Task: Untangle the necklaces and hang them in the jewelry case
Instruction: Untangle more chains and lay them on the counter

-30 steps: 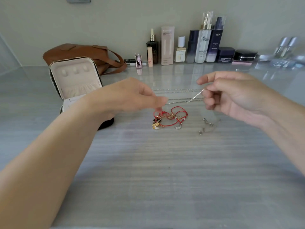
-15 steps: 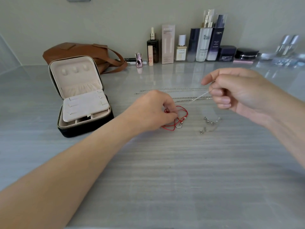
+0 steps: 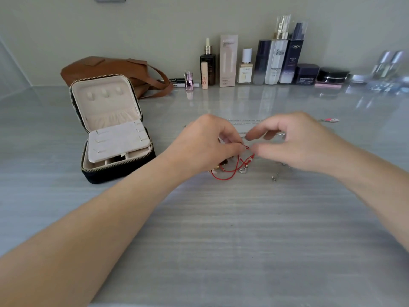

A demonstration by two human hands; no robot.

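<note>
The jewelry case (image 3: 110, 134) stands open, lid upright at its back, reachable from above and its near side. Right of the case the left hand (image 3: 205, 147) and right hand (image 3: 294, 145) crowd over the red cord necklace (image 3: 232, 172), silver chains (image 3: 243, 123) lying just beyond. Behind the case a brown bag (image 3: 106, 67), and further right bottles (image 3: 272, 60), line the wall; nearer than it the surface (image 3: 243, 240) runs broad.
</note>
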